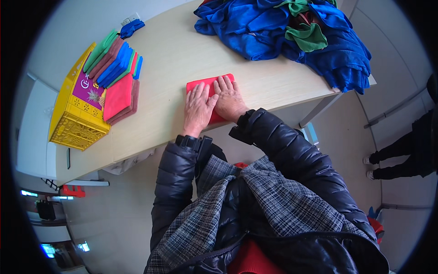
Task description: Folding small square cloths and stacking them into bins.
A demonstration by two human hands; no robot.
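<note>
A folded red cloth [195,84] lies on the pale wooden table [166,68] in front of me, close to its front edge. My left hand [199,108] rests flat on the cloth's left part, fingers stretched out. Beside it my right hand [229,100] presses flat on the right part, its fingers pointing away from me. The two hands lie close together at the thumbs and cover much of the cloth. Neither hand grips anything.
At the far right sprawls a big heap of blue cloths [255,32] with a green cloth [308,37] on it. Folded cloths [119,98] in several colours stand against a yellow crate [78,112] at left. A small blue cloth [132,28] lies behind. Another person [406,153] stands at right.
</note>
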